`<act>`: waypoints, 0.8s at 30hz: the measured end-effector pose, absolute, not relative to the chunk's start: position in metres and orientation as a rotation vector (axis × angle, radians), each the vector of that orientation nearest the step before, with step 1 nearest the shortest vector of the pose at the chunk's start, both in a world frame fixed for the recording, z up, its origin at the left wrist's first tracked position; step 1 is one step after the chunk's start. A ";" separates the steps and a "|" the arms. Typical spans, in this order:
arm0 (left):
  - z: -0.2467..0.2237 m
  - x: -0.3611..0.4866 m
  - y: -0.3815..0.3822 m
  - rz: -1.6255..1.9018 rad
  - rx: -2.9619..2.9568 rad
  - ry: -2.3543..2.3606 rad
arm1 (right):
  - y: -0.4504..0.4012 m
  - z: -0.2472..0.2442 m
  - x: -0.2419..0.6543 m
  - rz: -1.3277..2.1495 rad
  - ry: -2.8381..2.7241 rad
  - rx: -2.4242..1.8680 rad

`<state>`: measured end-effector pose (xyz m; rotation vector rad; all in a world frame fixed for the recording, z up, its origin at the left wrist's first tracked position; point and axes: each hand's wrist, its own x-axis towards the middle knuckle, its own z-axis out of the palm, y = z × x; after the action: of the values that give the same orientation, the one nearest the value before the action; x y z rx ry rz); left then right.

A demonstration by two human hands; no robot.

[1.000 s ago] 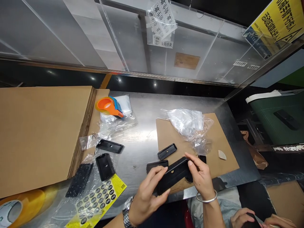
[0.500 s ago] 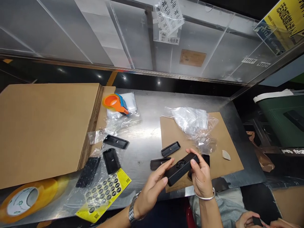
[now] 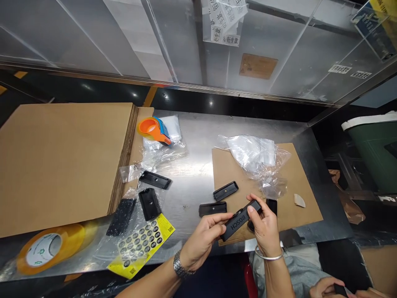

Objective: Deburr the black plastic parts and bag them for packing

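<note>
Right of a yellow sheet of round dark stickers (image 3: 142,246), over the grey metal table (image 3: 192,165), the left hand (image 3: 203,238) pinches a black oblong plastic case (image 3: 238,223); the right hand (image 3: 265,231) grips its far end. Just turned, its BOSCH-lettered side now shows, open to inspection.

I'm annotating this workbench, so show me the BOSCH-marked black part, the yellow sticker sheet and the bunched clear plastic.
BOSCH-marked black part (image 3: 240,223): head view, on its lettered side.
Yellow sticker sheet (image 3: 143,243): head view, among its round stickers.
Bunched clear plastic (image 3: 252,154): head view, near its middle.
</note>
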<state>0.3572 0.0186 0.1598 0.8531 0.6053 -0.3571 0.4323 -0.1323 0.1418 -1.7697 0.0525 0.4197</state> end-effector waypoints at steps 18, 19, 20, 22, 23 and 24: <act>0.157 0.363 0.012 -0.377 0.781 0.621 | -0.138 0.137 0.434 0.420 -0.036 -1.867; 0.156 0.362 0.012 -0.378 0.767 0.633 | -0.138 0.137 0.434 0.412 -0.046 -1.883; 0.155 0.362 0.011 -0.381 0.753 0.643 | -0.138 0.137 0.433 0.406 -0.055 -1.896; 0.151 0.360 0.010 -0.387 0.731 0.655 | -0.137 0.137 0.432 0.396 -0.067 -1.917; 0.150 0.359 0.009 -0.386 0.719 0.655 | -0.137 0.136 0.432 0.395 -0.072 -1.925; 0.148 0.359 0.009 -0.382 0.708 0.650 | -0.137 0.136 0.431 0.392 -0.075 -1.933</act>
<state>0.3589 0.0087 0.1481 0.7077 0.6501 -0.3821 0.4314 -0.1371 0.1364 -1.9329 -0.0747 0.3917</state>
